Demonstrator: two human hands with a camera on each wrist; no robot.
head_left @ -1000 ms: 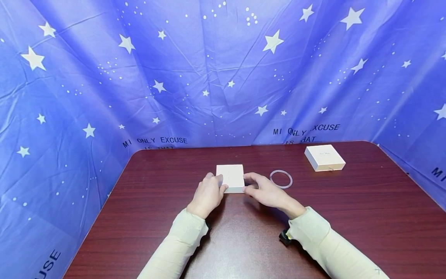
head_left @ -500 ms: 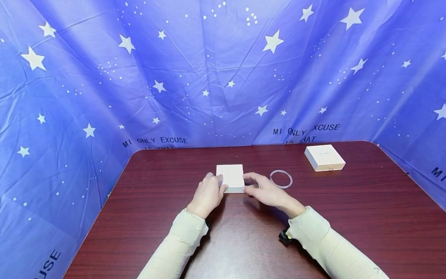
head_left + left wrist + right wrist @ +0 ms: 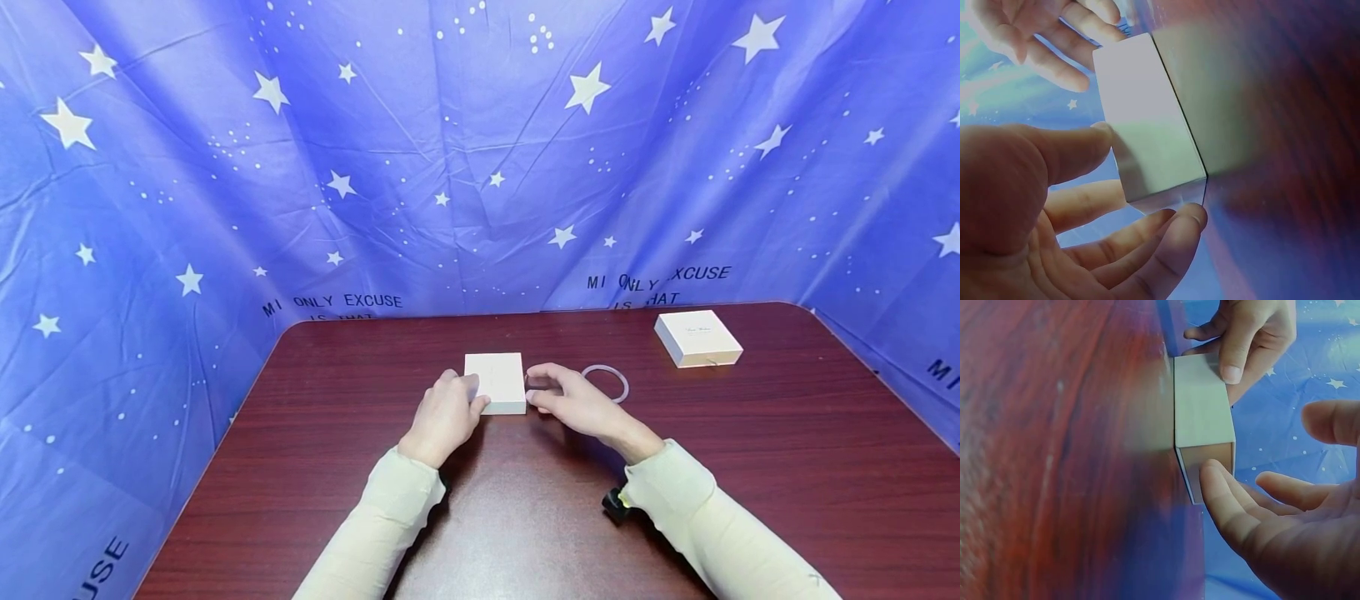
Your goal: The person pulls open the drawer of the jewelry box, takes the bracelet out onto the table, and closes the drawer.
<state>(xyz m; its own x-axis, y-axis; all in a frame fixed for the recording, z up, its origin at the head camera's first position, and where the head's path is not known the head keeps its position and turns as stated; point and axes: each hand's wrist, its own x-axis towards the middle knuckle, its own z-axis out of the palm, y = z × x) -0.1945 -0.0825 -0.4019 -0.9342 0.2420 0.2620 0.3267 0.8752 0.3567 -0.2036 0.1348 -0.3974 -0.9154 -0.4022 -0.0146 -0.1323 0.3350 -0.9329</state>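
A small square white box (image 3: 495, 382) lies flat on the table in front of me. My left hand (image 3: 446, 412) grips its left side; in the left wrist view the thumb presses the near top edge while fingertips curl by the left end face. At the box's other end is my right hand (image 3: 573, 404), its fingers spread and loosely bent. The right wrist view shows a tan end face (image 3: 1209, 464) there, partly covered by a fingertip; whether it touches is hard to tell. Just beyond the right hand lies a pale lilac bangle (image 3: 615, 372), partly hidden behind that hand.
A second white box (image 3: 699, 337), with small lettering on top and a little tab on its front, stands at the back right of the dark red wooden table (image 3: 787, 433). A blue star-patterned curtain (image 3: 450, 125) hangs around the table's back and sides.
My right hand has shifted slightly to the right, its fingertips drawing off the box's right side and covering part of the bangle. The left hand and the box stay practically in place.
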